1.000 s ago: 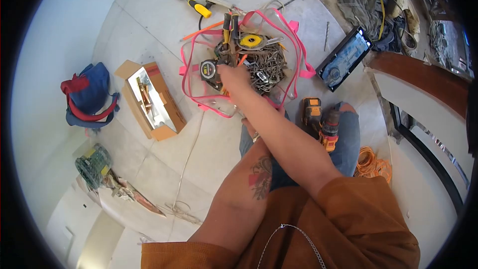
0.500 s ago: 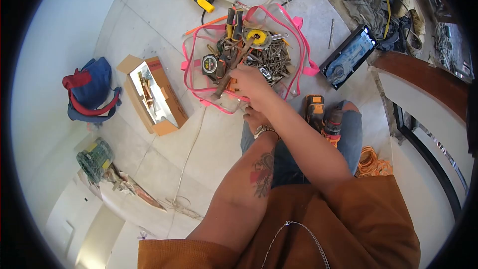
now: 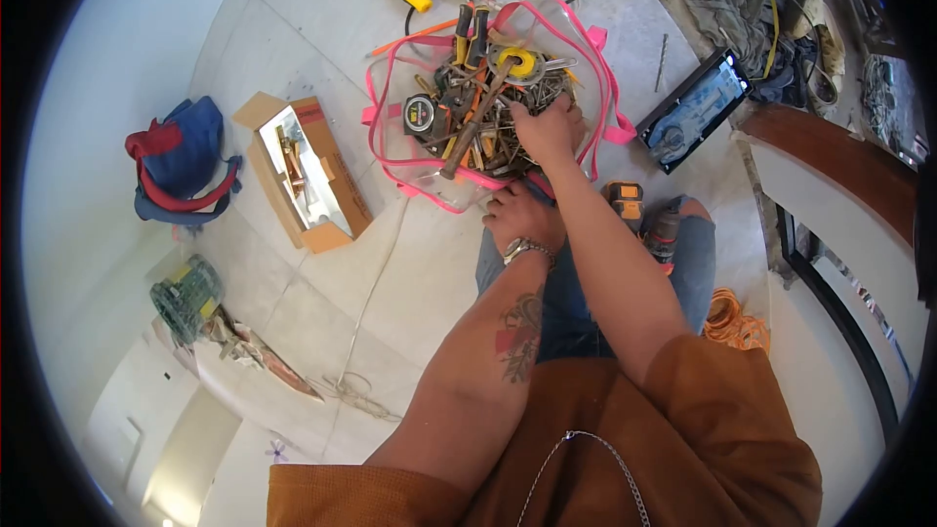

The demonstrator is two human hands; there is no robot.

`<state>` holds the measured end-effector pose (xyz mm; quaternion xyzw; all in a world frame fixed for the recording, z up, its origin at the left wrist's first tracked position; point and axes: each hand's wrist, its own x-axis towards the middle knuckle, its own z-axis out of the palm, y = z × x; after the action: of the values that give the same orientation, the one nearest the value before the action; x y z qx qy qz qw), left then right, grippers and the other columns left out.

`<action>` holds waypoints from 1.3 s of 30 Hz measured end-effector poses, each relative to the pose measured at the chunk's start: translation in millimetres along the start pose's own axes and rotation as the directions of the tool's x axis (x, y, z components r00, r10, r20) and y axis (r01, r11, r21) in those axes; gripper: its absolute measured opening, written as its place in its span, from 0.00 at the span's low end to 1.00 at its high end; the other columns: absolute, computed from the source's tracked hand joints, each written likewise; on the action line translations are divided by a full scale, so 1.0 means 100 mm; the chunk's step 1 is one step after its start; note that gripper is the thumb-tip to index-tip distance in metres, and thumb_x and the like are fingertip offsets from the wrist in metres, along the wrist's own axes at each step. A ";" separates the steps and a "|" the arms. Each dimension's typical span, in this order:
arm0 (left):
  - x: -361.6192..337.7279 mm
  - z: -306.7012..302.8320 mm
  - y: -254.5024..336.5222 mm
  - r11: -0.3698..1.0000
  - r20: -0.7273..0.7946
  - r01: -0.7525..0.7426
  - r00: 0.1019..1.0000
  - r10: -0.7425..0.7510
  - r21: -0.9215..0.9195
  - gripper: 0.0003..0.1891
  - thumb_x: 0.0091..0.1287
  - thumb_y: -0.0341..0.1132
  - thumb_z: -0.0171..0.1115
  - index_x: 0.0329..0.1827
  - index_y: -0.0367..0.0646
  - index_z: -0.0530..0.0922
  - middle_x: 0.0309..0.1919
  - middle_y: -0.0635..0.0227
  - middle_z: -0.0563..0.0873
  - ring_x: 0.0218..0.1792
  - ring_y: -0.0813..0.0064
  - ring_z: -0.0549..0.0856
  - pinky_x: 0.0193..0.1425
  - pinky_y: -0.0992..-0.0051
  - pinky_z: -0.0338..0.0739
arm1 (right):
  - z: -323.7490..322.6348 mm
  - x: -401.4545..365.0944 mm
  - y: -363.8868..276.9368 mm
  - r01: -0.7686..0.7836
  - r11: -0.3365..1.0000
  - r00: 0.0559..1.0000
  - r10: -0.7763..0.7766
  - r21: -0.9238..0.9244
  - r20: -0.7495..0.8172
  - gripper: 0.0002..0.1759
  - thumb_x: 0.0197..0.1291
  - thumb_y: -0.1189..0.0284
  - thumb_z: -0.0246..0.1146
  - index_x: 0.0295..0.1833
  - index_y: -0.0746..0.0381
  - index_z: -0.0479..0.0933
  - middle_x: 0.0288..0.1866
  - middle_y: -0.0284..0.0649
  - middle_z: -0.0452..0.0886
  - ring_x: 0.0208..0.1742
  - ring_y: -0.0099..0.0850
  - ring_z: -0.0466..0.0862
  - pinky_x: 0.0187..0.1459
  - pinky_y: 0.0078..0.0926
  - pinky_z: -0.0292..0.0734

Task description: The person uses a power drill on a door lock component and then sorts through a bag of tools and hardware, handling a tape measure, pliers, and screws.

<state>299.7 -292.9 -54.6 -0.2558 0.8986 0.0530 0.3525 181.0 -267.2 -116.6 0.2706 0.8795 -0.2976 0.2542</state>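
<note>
A clear bag with pink trim (image 3: 390, 174) lies spread on the floor, filled with tools and a heap of screws or nails (image 3: 527, 98). My right hand (image 3: 549, 133) reaches into that heap, thumb apart from the fingers, fingertips partly hidden among the metal pieces. At the bag's near edge, my left hand (image 3: 525, 219) is closed on the pink-trimmed rim, below the right wrist. A long rusty tool like a hammer or bar (image 3: 476, 127) lies across the contents. Around it are a tape measure (image 3: 420, 114), a yellow round piece (image 3: 517, 62) and black-and-yellow handles (image 3: 469, 37).
Left of the bag stands an open cardboard box (image 3: 327, 171) with brass-coloured parts, beyond it a blue-and-red bag (image 3: 185, 161). A black case (image 3: 693, 109) lies at right. A cordless drill (image 3: 662, 234) is by my leg, near an orange cord (image 3: 734, 320).
My right hand has let go of the long rusty tool and moved right into the metal pieces. My left hand has come up to the bag's near rim. The view has shifted slightly.
</note>
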 end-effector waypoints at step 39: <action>-0.06 -0.12 0.20 0.992 -0.043 0.102 0.993 -0.105 -0.068 0.46 0.54 0.63 0.76 0.67 0.37 0.75 0.62 0.47 0.82 0.64 0.46 0.82 0.70 0.49 0.75 | 0.21 -1.01 -1.24 -0.065 0.954 0.952 -0.030 0.294 0.306 0.70 0.59 0.44 0.71 0.83 0.82 0.37 0.86 0.71 0.46 0.85 0.70 0.51 0.85 0.57 0.47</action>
<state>285.9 -276.0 -42.9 -0.3147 0.8898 0.0579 0.3252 182.0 -397.4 -21.9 0.2644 0.7714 -0.4639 0.3462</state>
